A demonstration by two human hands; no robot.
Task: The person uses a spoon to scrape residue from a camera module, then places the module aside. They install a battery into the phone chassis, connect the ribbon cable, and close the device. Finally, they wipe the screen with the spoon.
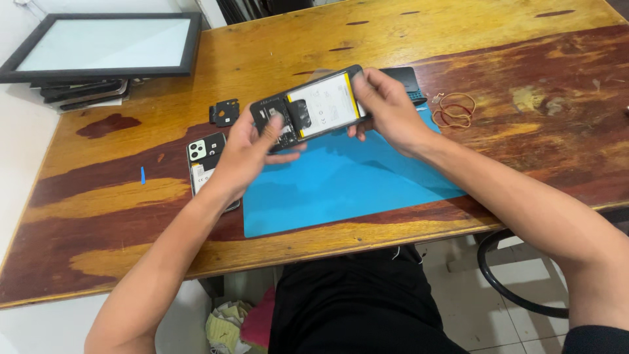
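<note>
Both hands hold an opened smartphone [314, 105] above a blue work mat [341, 183]; its back is off, showing a white battery with a yellow edge and dark circuit parts. My left hand [252, 147] grips the phone's left end, with the thumb on the circuit area. My right hand [386, 108] grips the right end by the battery. A phone back cover with a camera cluster [204, 157] lies on the table under my left wrist. A small black camera-frame part [225, 112] lies left of the held phone.
A wooden table [524, 78] carries a black-framed screen panel [105, 44] on stacked panels at the far left. Red and tan rubber bands [455, 110] lie to the right of the mat. A dark flat device [406, 80] sits behind my right hand. A small blue piece [142, 174] lies at left.
</note>
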